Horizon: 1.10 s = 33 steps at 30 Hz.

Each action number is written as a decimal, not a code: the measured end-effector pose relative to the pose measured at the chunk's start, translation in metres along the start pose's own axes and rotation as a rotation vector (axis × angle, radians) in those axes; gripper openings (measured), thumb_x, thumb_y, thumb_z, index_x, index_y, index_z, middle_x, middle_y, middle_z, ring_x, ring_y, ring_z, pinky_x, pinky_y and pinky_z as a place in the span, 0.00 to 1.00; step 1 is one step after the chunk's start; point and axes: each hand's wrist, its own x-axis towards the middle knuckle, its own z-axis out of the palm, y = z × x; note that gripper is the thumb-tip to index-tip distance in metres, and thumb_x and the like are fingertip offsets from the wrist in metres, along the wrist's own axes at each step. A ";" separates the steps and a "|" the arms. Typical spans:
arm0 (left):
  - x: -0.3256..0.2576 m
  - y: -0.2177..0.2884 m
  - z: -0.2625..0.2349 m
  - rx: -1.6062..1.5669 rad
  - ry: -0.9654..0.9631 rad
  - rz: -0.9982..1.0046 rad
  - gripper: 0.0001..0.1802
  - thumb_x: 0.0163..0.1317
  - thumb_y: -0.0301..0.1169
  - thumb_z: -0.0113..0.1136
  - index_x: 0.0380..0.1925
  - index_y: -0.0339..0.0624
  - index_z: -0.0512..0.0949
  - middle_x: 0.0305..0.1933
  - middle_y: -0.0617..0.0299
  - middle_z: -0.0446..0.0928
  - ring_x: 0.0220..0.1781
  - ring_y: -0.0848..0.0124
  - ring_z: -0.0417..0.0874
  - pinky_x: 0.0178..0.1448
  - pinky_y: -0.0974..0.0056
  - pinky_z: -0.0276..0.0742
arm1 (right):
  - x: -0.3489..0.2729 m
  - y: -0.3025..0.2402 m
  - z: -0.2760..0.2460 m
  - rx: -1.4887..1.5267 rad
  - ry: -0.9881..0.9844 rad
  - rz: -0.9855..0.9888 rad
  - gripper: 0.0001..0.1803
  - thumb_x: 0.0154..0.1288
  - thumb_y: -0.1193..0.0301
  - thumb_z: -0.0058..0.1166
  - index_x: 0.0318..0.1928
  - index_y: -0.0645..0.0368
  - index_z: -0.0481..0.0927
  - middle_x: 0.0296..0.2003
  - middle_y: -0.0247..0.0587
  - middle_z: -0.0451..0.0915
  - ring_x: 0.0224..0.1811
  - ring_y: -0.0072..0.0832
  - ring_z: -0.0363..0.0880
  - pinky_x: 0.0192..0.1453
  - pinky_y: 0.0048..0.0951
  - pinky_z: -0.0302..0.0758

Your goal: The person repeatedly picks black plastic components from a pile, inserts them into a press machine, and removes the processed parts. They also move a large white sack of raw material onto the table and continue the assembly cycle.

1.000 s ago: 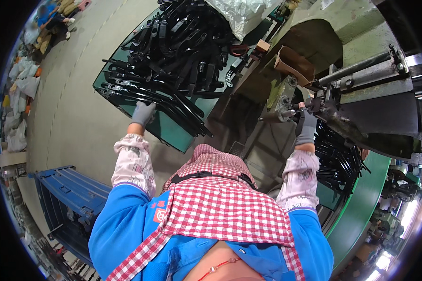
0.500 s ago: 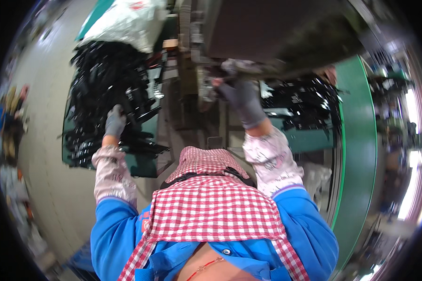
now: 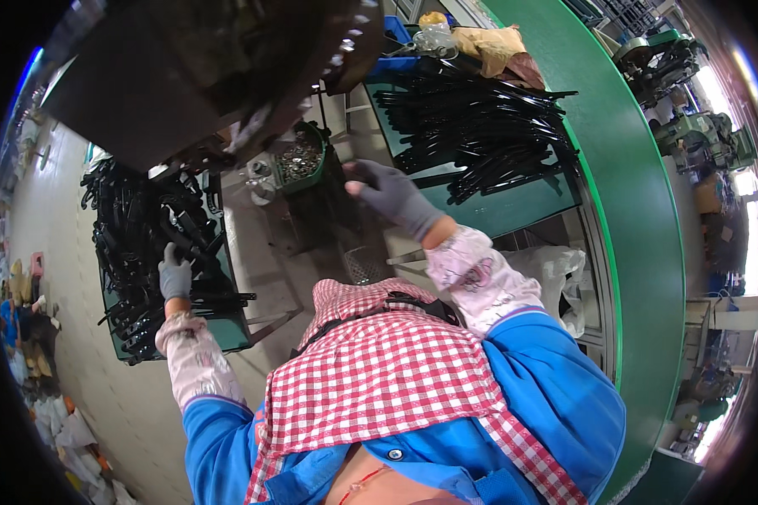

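My left hand [image 3: 175, 278], in a grey glove, rests on a heap of black parts [image 3: 147, 219], long and glossy, on the green-topped table at left. Its fingers are stretched out over the parts, and I see none gripped in it. My right hand [image 3: 394, 198], in a grey glove with bare fingertips, hangs between the two tables with thumb and fingers apart. Nothing shows in it. Nearest to it, a pile of long black strips [image 3: 480, 126] covers part of the right-hand table [image 3: 514, 198].
A large dark machine [image 3: 160, 76] fills the upper left, close overhead. Below it stands a green bin [image 3: 322, 172] of small metal pieces. A long green bench [image 3: 648, 227] runs along the right. Brown paper [image 3: 490, 44] and a blue crate [image 3: 398, 34] lie beyond the strips.
The view has swung to the right, bringing the bin and right-hand pile into sight. My right hand has come away from the machine; my left stays at the left heap.
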 end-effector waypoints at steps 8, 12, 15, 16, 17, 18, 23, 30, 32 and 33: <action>-0.157 0.041 -0.052 -1.609 -0.198 -0.212 0.21 0.73 0.36 0.50 0.64 0.53 0.71 0.40 0.67 0.75 0.34 0.79 0.75 0.32 0.73 0.69 | -0.102 0.151 -0.205 -0.670 0.179 0.645 0.24 0.66 0.53 0.55 0.59 0.46 0.77 0.57 0.48 0.79 0.56 0.46 0.80 0.57 0.42 0.77; -0.242 0.158 -0.049 -1.560 -0.514 -0.245 0.24 0.70 0.26 0.51 0.66 0.51 0.69 0.38 0.63 0.74 0.33 0.76 0.76 0.33 0.71 0.73 | -0.115 0.217 -0.267 -1.043 0.226 0.724 0.26 0.63 0.53 0.56 0.61 0.39 0.75 0.66 0.45 0.69 0.65 0.46 0.71 0.65 0.45 0.70; -0.291 0.216 -0.032 -1.388 -0.583 -0.198 0.29 0.64 0.23 0.61 0.66 0.49 0.68 0.38 0.63 0.75 0.31 0.76 0.77 0.34 0.69 0.76 | -0.109 0.231 -0.288 -1.212 0.200 0.667 0.27 0.59 0.54 0.57 0.61 0.38 0.76 0.67 0.46 0.67 0.69 0.46 0.67 0.68 0.48 0.66; -0.302 0.226 -0.027 -1.369 -0.615 -0.192 0.31 0.63 0.22 0.63 0.66 0.50 0.68 0.38 0.63 0.75 0.31 0.76 0.77 0.35 0.68 0.77 | -0.107 0.235 -0.291 -1.257 0.186 0.628 0.27 0.58 0.54 0.58 0.60 0.38 0.76 0.67 0.47 0.67 0.70 0.46 0.65 0.69 0.49 0.64; -0.309 0.234 -0.025 -1.367 -0.668 -0.166 0.31 0.64 0.25 0.66 0.66 0.50 0.68 0.37 0.64 0.75 0.31 0.76 0.77 0.34 0.69 0.76 | -0.105 0.243 -0.293 -1.285 0.204 0.564 0.22 0.59 0.56 0.57 0.56 0.39 0.78 0.63 0.44 0.71 0.68 0.43 0.65 0.68 0.49 0.63; -0.312 0.246 -0.032 -1.318 -0.718 -0.137 0.31 0.65 0.27 0.65 0.67 0.50 0.67 0.36 0.65 0.75 0.31 0.77 0.77 0.33 0.71 0.74 | -0.105 0.251 -0.298 -1.301 0.101 0.492 0.21 0.59 0.57 0.57 0.54 0.41 0.78 0.61 0.43 0.73 0.67 0.43 0.67 0.68 0.49 0.64; -0.299 0.248 -0.043 -1.049 -0.775 -0.251 0.17 0.68 0.30 0.61 0.56 0.43 0.77 0.33 0.72 0.74 0.29 0.80 0.74 0.29 0.73 0.68 | -0.106 0.226 -0.294 -1.150 -0.164 0.046 0.19 0.60 0.57 0.61 0.50 0.46 0.77 0.45 0.39 0.80 0.52 0.44 0.77 0.57 0.47 0.72; -0.267 0.311 -0.082 -0.546 -0.142 0.471 0.19 0.62 0.30 0.64 0.53 0.37 0.78 0.45 0.51 0.79 0.43 0.62 0.80 0.49 0.62 0.74 | -0.103 0.050 -0.215 -0.678 -0.185 -0.310 0.20 0.67 0.60 0.58 0.58 0.45 0.75 0.38 0.39 0.78 0.32 0.42 0.82 0.34 0.40 0.77; -0.258 0.314 -0.090 -0.373 -0.049 0.589 0.19 0.63 0.29 0.63 0.53 0.37 0.77 0.49 0.49 0.76 0.46 0.58 0.79 0.52 0.59 0.74 | -0.098 0.015 -0.201 -0.723 -0.236 -0.404 0.21 0.67 0.59 0.57 0.59 0.44 0.75 0.35 0.39 0.77 0.29 0.40 0.80 0.31 0.40 0.75; -0.252 0.311 -0.090 -0.306 0.013 0.647 0.19 0.62 0.30 0.64 0.53 0.37 0.77 0.50 0.47 0.75 0.47 0.56 0.79 0.53 0.59 0.74 | -0.096 -0.001 -0.195 -0.749 -0.256 -0.446 0.21 0.67 0.59 0.57 0.60 0.44 0.76 0.34 0.38 0.77 0.27 0.39 0.79 0.30 0.40 0.74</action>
